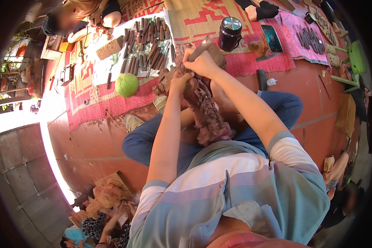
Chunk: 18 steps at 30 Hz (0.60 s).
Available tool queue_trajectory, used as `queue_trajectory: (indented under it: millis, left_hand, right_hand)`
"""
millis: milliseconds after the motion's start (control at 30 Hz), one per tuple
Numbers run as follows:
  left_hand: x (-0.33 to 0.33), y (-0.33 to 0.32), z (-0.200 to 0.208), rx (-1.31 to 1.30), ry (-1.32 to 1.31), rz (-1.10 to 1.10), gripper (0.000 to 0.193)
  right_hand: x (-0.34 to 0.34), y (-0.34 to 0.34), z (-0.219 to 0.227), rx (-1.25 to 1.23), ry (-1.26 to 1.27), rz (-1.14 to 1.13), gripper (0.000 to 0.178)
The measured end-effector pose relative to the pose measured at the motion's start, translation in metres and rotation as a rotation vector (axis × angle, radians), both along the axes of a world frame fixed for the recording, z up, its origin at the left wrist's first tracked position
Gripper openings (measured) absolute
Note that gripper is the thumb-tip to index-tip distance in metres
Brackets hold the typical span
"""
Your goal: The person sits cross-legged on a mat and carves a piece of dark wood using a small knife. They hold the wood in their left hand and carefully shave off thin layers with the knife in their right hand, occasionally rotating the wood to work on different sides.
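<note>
A reddish-brown carved wooden figure [200,105] leans between my crossed legs, its lower end at my lap. My right hand [203,65] is closed round a carving tool [200,50] with a flat greyish-brown handle, held slanting over the top of the figure. The tool's working end is hidden behind my fingers. Close beside it on the left, my left hand [181,82] is closed against the upper part of the carving, its fingertips partly hidden. A brown block [217,56] shows just beyond my right hand.
Rows of wooden-handled chisels [153,37] lie on a white sheet ahead, near a green round fruit [127,85]. A dark thermos [230,34], a phone [272,39] and more tools [309,40] lie right of it. Other people sit around; a green chair [355,60] stands right.
</note>
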State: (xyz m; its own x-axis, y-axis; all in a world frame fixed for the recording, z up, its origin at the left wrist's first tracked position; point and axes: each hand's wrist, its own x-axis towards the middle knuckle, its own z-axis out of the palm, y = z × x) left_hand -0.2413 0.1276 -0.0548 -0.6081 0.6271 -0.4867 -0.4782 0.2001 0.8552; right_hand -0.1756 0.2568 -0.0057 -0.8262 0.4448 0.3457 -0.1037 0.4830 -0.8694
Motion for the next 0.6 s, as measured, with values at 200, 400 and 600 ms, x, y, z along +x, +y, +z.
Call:
queue_trajectory:
  millis: [200, 400, 600]
  left_hand:
    - [-0.003, -0.001, -0.015, -0.059, 0.051, 0.054, 0.075]
    - [-0.004, -0.002, -0.028, -0.041, 0.076, 0.089, 0.082]
    - [0.005, 0.0, 0.003, -0.073, 0.074, 0.097, 0.083]
  right_hand:
    - [0.003, -0.004, 0.006, -0.106, -0.112, 0.029, 0.011]
    - [0.005, 0.004, -0.016, -0.117, -0.06, -0.01, 0.01]
    - [0.01, -0.009, -0.038, -0.273, 0.055, -0.042, 0.009]
